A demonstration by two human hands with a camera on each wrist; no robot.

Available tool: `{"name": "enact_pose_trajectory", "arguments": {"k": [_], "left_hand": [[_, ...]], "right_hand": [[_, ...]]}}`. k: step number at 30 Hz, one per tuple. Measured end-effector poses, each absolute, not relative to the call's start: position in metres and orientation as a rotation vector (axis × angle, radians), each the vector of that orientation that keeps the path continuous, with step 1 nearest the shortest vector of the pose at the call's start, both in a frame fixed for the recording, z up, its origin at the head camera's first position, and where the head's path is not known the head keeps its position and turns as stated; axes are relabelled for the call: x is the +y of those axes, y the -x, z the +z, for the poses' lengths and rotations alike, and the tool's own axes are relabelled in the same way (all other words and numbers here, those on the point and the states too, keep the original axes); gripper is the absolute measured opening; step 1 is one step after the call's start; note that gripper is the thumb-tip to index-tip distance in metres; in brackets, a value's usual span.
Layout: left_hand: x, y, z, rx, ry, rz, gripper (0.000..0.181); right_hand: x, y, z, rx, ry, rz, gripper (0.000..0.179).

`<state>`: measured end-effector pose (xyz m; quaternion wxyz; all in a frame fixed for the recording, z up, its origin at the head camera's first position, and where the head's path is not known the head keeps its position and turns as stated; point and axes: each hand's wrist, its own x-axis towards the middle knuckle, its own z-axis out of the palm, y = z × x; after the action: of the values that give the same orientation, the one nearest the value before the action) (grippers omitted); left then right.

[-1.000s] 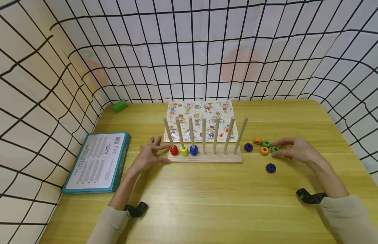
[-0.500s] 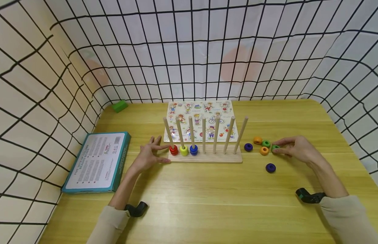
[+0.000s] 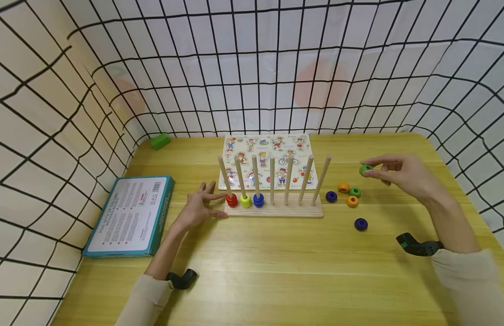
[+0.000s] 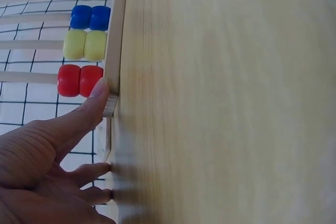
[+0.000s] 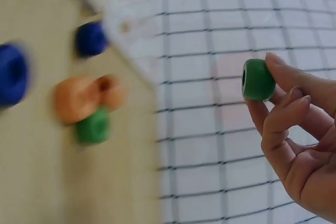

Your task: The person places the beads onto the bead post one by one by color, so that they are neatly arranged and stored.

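Observation:
My right hand (image 3: 408,176) pinches a green bead (image 3: 365,170) between thumb and fingertips, raised above the table. In the right wrist view, the hole of this green bead (image 5: 258,80) faces left. A wooden peg rack (image 3: 276,211) with several upright pegs stands mid-table. Its three leftmost pegs carry red beads (image 4: 80,81), yellow beads (image 4: 84,45) and blue beads (image 4: 90,18), two of each. At the rack's left end rests my left hand (image 3: 198,208), fingers spread, thumb tip (image 4: 98,88) against the base near the lower red bead.
Loose on the table right of the rack are orange beads (image 3: 352,201), a green bead (image 3: 355,192) and dark blue beads (image 3: 361,224). A picture board (image 3: 262,145) lies behind the rack. A teal-edged box (image 3: 130,217) and a green block (image 3: 159,141) are left. Black-gridded walls surround the table.
My right hand has picked up one green bead from beside the loose cluster and lifted it up and away from me. The left hand and the rack have stayed put.

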<state>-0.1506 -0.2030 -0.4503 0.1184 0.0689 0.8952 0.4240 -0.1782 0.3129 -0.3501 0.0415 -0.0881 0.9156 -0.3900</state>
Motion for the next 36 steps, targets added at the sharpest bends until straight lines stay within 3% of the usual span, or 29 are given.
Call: {"name": "enact_pose_trajectory", "arguments": {"k": [7, 17, 36], "left_hand": [[-0.203, 0.151, -0.450, 2.623, -0.199, 1.231, 0.060], [-0.203, 0.151, -0.450, 2.618, -0.209, 1.243, 0.060], [-0.202, 0.151, -0.450, 2.630, -0.208, 1.240, 0.060]], "right_hand": [[0.275, 0.186, -0.298, 2.831, 0.364, -1.212, 0.033], [0.195, 0.191, -0.247, 2.689, 0.699, -1.260, 0.028], [0.129, 0.199, -0.242, 2.511, 0.965, -1.108, 0.023]]}}
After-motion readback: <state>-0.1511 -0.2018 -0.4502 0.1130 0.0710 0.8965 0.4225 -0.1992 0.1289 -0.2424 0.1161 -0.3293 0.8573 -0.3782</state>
